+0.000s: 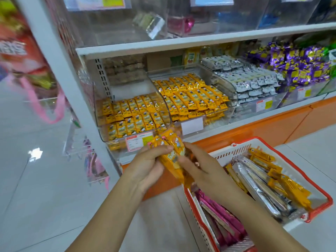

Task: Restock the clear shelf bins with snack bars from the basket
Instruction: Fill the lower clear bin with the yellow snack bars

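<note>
A bunch of yellow snack bars (171, 151) is held between both hands in front of the lower shelf. My left hand (147, 167) grips the bunch from the left, fingers curled round it. My right hand (198, 166) holds the same bars from the right, thumb on top. The red and white basket (316, 192) stands on the floor at lower right, holding yellow, silver and pink bars. Two clear bins on the lower shelf hold rows of yellow bars: the left bin (101, 131) and the middle bin (234, 95).
A clear bin of silver-white packs (254, 79) and a pile of purple packs (300, 64) lie further right on the shelf. An orange plinth (272, 124) runs under the shelf. A white upright post (60, 57) and hanging pink items (94, 160) stand at left.
</note>
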`<state>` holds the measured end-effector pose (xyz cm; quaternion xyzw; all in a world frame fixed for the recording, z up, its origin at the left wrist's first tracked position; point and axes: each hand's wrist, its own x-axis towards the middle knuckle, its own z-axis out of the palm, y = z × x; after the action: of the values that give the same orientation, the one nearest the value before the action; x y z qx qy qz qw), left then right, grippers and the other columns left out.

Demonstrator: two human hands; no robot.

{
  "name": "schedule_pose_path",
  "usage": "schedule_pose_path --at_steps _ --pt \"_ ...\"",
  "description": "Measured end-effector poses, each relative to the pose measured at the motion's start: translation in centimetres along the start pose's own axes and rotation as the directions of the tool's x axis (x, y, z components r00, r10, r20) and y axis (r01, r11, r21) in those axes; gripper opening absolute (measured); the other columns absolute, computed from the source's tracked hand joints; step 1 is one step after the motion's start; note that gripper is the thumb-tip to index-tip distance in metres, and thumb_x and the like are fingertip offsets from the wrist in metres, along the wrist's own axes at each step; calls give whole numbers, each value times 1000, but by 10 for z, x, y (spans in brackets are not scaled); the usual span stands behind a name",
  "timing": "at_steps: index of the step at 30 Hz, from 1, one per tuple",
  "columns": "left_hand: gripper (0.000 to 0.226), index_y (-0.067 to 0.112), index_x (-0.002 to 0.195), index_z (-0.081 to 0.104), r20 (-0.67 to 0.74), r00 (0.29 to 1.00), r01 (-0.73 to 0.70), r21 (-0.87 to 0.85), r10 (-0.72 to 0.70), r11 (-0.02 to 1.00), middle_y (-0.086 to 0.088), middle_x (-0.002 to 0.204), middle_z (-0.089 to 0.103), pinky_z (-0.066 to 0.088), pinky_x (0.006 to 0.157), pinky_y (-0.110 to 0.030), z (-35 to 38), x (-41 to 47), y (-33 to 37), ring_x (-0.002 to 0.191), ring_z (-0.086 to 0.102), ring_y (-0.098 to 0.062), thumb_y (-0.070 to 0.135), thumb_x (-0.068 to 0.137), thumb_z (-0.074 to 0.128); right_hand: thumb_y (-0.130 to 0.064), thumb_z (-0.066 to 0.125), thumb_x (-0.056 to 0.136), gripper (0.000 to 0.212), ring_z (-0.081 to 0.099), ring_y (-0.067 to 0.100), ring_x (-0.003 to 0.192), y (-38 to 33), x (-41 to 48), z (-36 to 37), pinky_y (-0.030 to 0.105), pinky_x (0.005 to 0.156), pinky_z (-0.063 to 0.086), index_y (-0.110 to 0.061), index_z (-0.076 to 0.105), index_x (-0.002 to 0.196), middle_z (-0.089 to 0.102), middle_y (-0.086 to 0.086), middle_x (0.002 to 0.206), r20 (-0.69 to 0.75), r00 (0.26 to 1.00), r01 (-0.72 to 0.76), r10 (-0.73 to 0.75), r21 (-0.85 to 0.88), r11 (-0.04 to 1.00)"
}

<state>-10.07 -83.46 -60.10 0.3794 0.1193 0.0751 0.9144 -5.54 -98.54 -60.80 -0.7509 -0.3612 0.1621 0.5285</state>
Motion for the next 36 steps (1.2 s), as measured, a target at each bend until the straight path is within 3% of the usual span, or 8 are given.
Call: schedule_pose_path --at_steps 3,6,9,12,14,17,28,36 --pt "54 -5 118 56 -75 993 -91 23 93 996 -21 102 68 59 74 -40 0 -5 16 91 69 -28 -9 64 60 -49 70 78 78 42 -11 108 -14 16 14 -1 84 32 -45 26 143 41 -17 121 23 998 56 -52 -232 971" --pt "56 -2 121 52 -96 978 -177 97 186 979 -19 106 68 56 85 -42 -3 -10 39 99 67 -29 -2 66 64 -36 71 81 83 43 1 114 -27 35 20 6 85 35 -45 21 146 39 -12 120 9 993 115 -118 -281 953" --pt "39 8 113 63 -123 938 -236 457 323 858 -12 114 68 49 98 -44 -16 -12 61 108 64 -26 29 80 63 -35 69 84 79 44 10 121 -38 74 25 27 99 40 -34 24 149 40 -5 136 1 995 96 -100 -282 955" --pt "25 22 104 67 -181 795 -61 926 579 373 3 105 69 44 92 -26 -37 -12 73 106 62 -17 39 94 51 -35 65 86 70 51 21 117 -44 129 30 36 95 45 -34 29 146 41 6 140 -11 997 67 -75 -346 936" --pt "29 16 117 65 -122 796 140 990 593 15 -4 115 67 41 85 -25 -48 -11 71 108 60 -23 29 97 48 -39 59 90 64 52 25 117 -41 171 38 34 94 44 -34 29 147 41 11 141 -5 1000 -3 1 -443 896" --pt "33 17 126 60 -81 857 206 959 508 -195 -9 117 66 45 84 -30 -55 -10 68 106 61 -26 23 97 47 -43 51 92 60 55 28 114 -29 231 58 38 97 46 -30 30 147 51 14 135 -18 995 -92 102 -611 786" --pt "31 18 122 63 59 873 125 932 484 -340 -6 118 65 43 82 -27 -67 -6 74 105 60 -23 20 99 42 -51 33 99 56 25 41 130 -13 299 139 48 107 28 -17 35 144 27 24 141 -99 984 -175 148 -691 701" --pt "33 20 126 61 86 868 96 937 489 -335 -4 121 65 43 83 -27 -72 -5 73 108 59 -22 18 99 41 -53 14 100 58 13 40 142 -21 301 140 48 112 18 -24 28 149 19 23 154 75 984 -83 160 -601 795"
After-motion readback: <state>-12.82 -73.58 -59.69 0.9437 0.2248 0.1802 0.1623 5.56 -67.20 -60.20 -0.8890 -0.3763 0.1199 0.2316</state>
